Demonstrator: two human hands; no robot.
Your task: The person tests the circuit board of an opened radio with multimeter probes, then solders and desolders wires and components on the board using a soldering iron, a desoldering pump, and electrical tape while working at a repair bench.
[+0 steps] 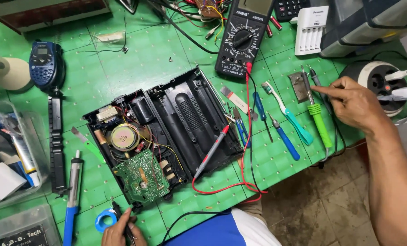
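Reaching with our right hand [353,102], fingers loose, toward the green soldering iron [319,123].
Left hand [119,232] gripped a black probe [121,216] below the opened radio [162,132], board exposed.

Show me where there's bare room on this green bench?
Bare mat lies between the blue radio and the multimeter, above the opened case. Right of the case, tools crowd toward the right hand.

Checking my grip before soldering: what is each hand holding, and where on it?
The right hand touches the green-handled soldering iron near its metal tip end. The left hand pinches a thin dark probe at its lower end.
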